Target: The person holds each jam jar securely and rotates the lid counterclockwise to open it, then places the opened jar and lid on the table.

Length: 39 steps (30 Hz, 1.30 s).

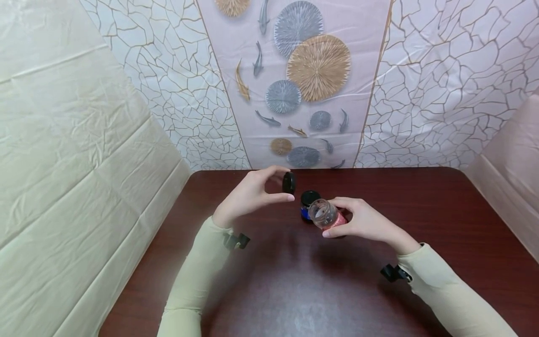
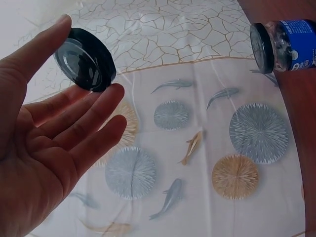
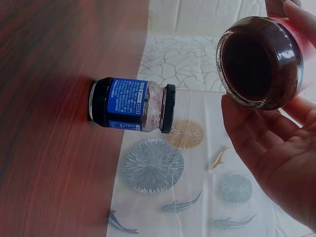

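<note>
My left hand pinches a round black lid between the thumb and fingers, and the lid stands on its edge, up off the table. In the left wrist view one face of it shines, but I can't tell if that is the inside or the top

My right hand is wrapped round an open jar with a pink label. I hold it up in the air, tipped, with its clear glass mouth pointing up and toward my left. From the right wrist I see its dark, round bottom – most of the pink label is hidden there, and the picture's edge cuts off the rest. Some of my fingers are behind the jar

Another jar, the blue-label jar, stands upright on the table with its black cap on. In the head view the open jar covers part of it – in the left wrist view its bottom is cut off. Its small white writing is too blurry to read
</note>
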Tool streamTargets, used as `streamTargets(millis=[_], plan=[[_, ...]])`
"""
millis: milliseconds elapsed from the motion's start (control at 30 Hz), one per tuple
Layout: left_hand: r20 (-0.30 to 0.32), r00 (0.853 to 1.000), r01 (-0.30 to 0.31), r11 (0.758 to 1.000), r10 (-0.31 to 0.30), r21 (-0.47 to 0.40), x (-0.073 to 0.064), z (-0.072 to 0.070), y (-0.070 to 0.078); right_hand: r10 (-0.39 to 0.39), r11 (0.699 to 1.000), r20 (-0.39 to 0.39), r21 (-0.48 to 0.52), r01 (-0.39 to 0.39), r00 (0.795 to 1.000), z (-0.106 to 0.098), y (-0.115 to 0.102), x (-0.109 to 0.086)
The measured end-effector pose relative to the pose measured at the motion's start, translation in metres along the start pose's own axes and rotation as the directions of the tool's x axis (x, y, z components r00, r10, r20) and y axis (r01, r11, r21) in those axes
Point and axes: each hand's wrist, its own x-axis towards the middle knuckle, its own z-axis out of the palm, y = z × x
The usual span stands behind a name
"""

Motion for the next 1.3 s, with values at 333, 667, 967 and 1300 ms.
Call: streamTargets(millis=[333,667,967,1300], plan=[[-0.071,0.997,0.016,1.0,-0.015,0.017,-0.004,-0.005,-0.006,0.011,0.999,-0.002,0.04,-0.011,1.0,-0.002,-0.001,-0.003],[-0.149,0.982,0.126,0.989,-0.114,0.079,-0.006,-0.011,-0.007,0.023,0.999,-0.01,0.036,-0.023,1.0,-0.004,0.003,-0.004],[-0.199,0.972,0.127,0.992,-0.123,0.01,-0.006,-0.011,-0.009,0.054,0.998,-0.024,0.025,-0.053,0.998,-0.008,0.003,-0.005],[-0.242,0.961,0.135,0.991,-0.136,-0.022,-0.008,-0.011,-0.011,0.061,0.998,-0.027,0.015,-0.061,0.998,-0.008,0.004,-0.006]])
